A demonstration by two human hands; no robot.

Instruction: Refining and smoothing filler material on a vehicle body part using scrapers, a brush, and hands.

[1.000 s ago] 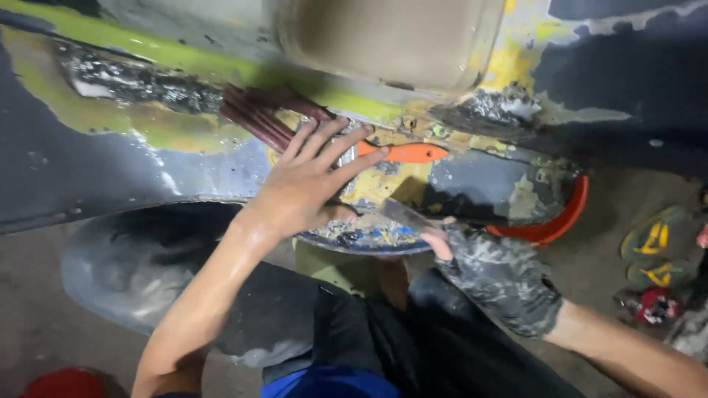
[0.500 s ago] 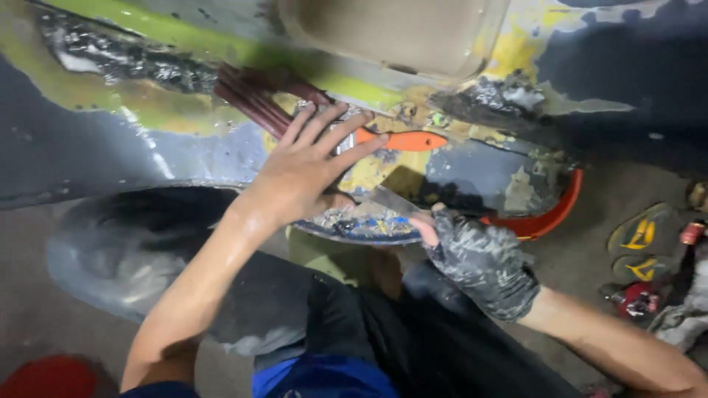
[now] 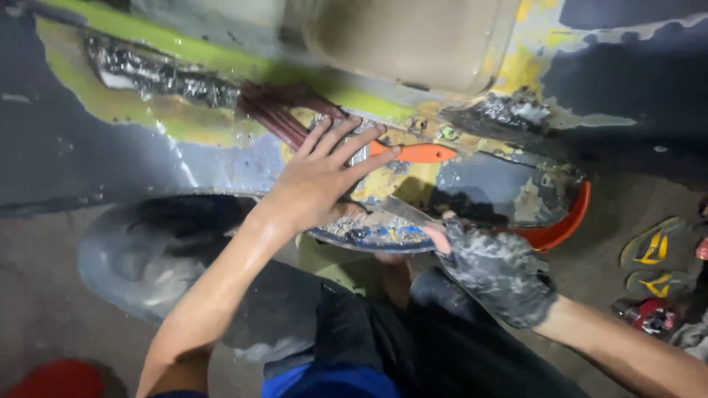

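The left hand [image 3: 324, 180] is laid flat, fingers spread apart, on the patched vehicle panel [image 3: 221, 158], clamping nothing. An orange-handled scraper [image 3: 413, 152] is seen just beyond its fingertips. The right hand [image 3: 494, 269], filler-smeared, is closed on a putty knife [image 3: 402, 211] over a smeared mixing board [image 3: 380, 234], near centre.

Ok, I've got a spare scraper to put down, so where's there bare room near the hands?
Bare floor lies left of the tyre, above the red thing. Another strip of floor sits between the red bowl and the sandals. It is crowded around the left hand, orange handle, putty board and gloved right hand.
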